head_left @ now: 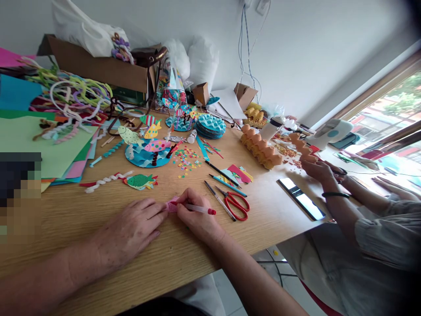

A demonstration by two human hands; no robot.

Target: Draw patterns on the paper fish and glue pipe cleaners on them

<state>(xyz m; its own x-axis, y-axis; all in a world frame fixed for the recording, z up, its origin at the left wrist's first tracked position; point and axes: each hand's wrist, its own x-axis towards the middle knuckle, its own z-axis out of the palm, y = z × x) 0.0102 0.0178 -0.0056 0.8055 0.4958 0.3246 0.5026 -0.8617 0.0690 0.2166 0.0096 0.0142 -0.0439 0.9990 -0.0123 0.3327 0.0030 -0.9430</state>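
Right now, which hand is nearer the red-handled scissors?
Right. The right hand, holding a red pen, is left of the scissors; the left hand lies farther left.

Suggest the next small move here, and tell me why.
Probably a short stroke on the pink piece: the right hand grips the red pen with its tip at that piece, while the left hand lies flat with fingertips at its edge, seemingly steadying it.

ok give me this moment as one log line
left hand: fingertips on pink paper | right hand: holds red pen, tip at paper | scissors: on table, right of right hand
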